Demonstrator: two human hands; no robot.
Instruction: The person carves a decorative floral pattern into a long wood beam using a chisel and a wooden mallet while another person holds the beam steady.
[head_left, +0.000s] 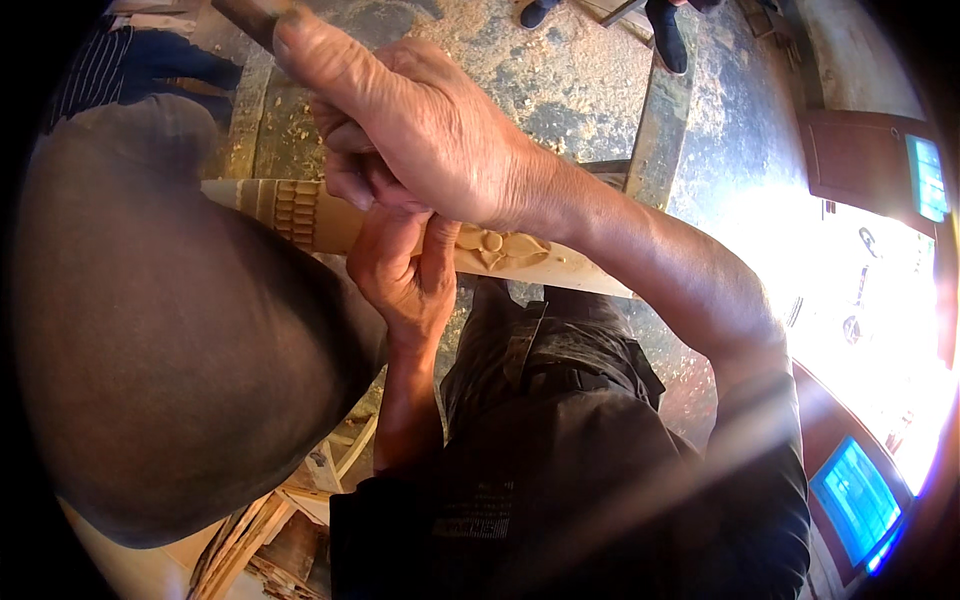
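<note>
My right hand (430,125) is closed around a dark wooden stick (246,18), its thumb stretched along it; most of the stick lies outside the picture. Just below and partly behind it, my left hand (402,265) is closed, with its fingertips hidden by the right hand. What it holds, if anything, does not show. Both hands are over a long pale wooden piece (575,268) that runs across in front of me. A carved flower (493,247) stands out in relief beside my left hand, and rows of small carved blocks (294,212) lie further left.
A large brown rounded form (190,330) fills the left side, its kind unclear. Wood shavings (530,80) cover the floor beyond the piece. Another person's shoes (668,38) show at the top. Scrap wood (260,545) is heaped at lower left; a bright doorway (860,290) is at right.
</note>
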